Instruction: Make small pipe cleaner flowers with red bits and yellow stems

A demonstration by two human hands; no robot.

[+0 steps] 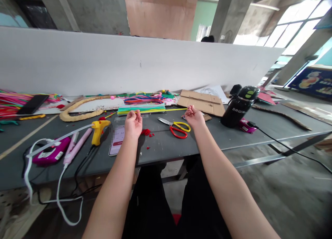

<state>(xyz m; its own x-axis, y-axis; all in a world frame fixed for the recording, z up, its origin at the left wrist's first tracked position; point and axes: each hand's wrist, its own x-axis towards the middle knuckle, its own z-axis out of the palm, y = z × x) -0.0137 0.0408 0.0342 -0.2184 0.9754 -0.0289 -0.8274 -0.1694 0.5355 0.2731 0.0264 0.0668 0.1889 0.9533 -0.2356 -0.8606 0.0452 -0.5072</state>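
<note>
A yellow pipe cleaner (163, 110) is stretched level between my two hands above the grey table (202, 138). My left hand (133, 123) is closed in a pinch on its left end. My right hand (194, 116) is closed on its right end. Just behind it lies a stack of green and yellow pipe cleaners (141, 109). Yellow and red scissors (176, 128) lie on the table between my hands. Small red scraps (145, 132) sit beside my left hand.
A yellow glue gun (98, 130), a phone (117, 140), a pink device (52, 153) with white cables and a pink pen lie at left. A black bottle (240, 106), cardboard (202, 102) and a white partition (129, 62) stand behind. A tan loop (80, 109) lies at back left.
</note>
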